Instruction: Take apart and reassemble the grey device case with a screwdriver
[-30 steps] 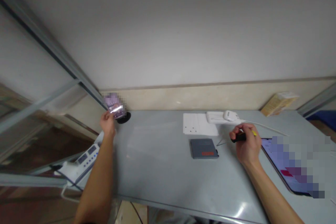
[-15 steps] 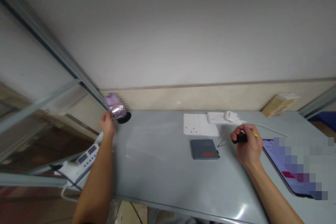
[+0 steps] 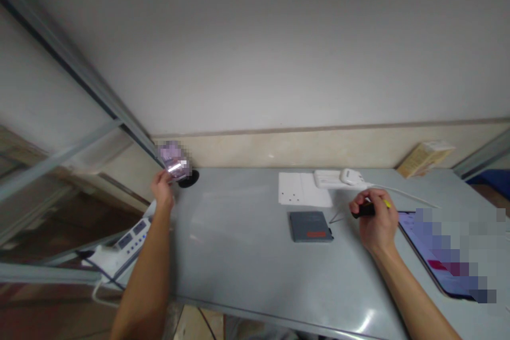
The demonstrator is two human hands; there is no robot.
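My left hand [image 3: 162, 187] is at the far left corner of the grey table [image 3: 247, 255], closed on a small purple phone-like object [image 3: 174, 161] held up above a black round hole [image 3: 188, 178]. My right hand [image 3: 373, 219] rests on the table at the right, fingers wrapped round a black tool with a yellow end [image 3: 368, 208]; a thin metal tip [image 3: 338, 217] points left from it. A dark grey flat pack with a red label [image 3: 309, 226] lies just left of that tip.
A white sheet [image 3: 303, 189] and a white charger block with cable [image 3: 346, 177] lie at the back. A tablet [image 3: 442, 255] sits at the right, a brown box [image 3: 424, 157] leans on the wall, and a power strip [image 3: 119, 247] hangs off the left edge.
Almost nothing has moved; my right hand has shifted slightly right and down on the table, and my left hand keeps the purple object raised.
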